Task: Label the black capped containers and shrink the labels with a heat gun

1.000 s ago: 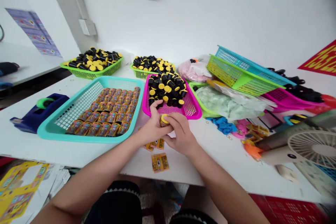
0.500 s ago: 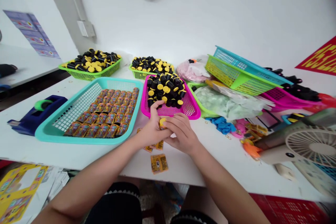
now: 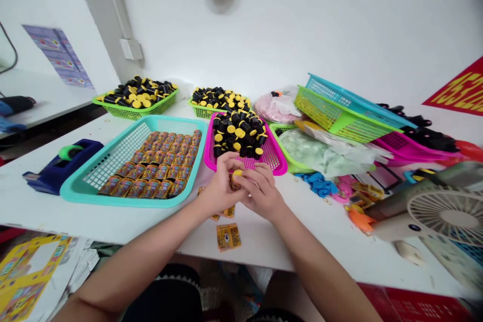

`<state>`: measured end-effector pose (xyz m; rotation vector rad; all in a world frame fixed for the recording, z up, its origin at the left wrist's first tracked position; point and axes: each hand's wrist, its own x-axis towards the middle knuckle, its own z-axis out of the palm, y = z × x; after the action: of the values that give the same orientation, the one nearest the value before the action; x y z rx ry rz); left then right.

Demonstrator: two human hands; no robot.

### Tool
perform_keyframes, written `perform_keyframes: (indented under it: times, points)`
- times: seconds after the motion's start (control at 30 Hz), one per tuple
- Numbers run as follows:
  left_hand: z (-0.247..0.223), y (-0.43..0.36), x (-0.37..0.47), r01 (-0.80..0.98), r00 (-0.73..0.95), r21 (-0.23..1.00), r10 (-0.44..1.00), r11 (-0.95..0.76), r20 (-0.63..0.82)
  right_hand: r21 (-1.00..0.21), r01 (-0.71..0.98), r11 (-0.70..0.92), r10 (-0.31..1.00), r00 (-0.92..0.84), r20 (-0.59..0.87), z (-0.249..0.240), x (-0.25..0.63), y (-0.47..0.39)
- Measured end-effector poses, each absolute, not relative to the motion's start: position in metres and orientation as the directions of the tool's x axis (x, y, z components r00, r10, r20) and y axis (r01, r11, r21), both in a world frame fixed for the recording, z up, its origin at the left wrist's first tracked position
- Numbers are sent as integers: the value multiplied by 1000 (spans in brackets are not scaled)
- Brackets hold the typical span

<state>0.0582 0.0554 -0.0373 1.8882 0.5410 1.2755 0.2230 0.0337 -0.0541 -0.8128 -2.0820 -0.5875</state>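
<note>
Between my two hands is a small yellow-capped canister [image 3: 236, 177], mostly covered by fingers. My left hand [image 3: 222, 188] curls around its left side, and my right hand [image 3: 262, 191] grips it from the right. Below them, printed orange labels [image 3: 228, 237] lie on the white table, some partly hidden under my left hand. Just behind my hands stands a magenta basket [image 3: 277, 161] heaped with black canisters with yellow caps [image 3: 238, 133]. To the left, a turquoise basket [image 3: 130, 201] bears rows of canisters wrapped in printed labels [image 3: 160, 163].
A blue tape dispenser [image 3: 62, 168] stands at the left. Two green baskets [image 3: 141, 109] of capped canisters sit at the back. On the right are stacked baskets [image 3: 339, 110], plastic bags [image 3: 317, 151], blue balloon-like pieces [image 3: 319, 183] and a fan [image 3: 449, 216].
My left index finger, raised before, now bends over the canister. The canister has turned a little in my hands. The whole view has shifted slightly with my head.
</note>
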Motion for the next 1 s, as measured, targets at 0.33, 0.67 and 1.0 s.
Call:
perform_keyframes:
  times: [0.33,0.67,1.0]
  points:
    - [36,65,-17,563,416,505,752,-654,511,1,920,392,486,-208,849,-46,237,47]
    - [25,250,-30,932,144,306,972,-196,186,-141,984,109,754,11,657,-49,248,58]
    - [20,230,-18,972,138,184,988,-149,69,-312,932,187,733,79,675,-51,272,71]
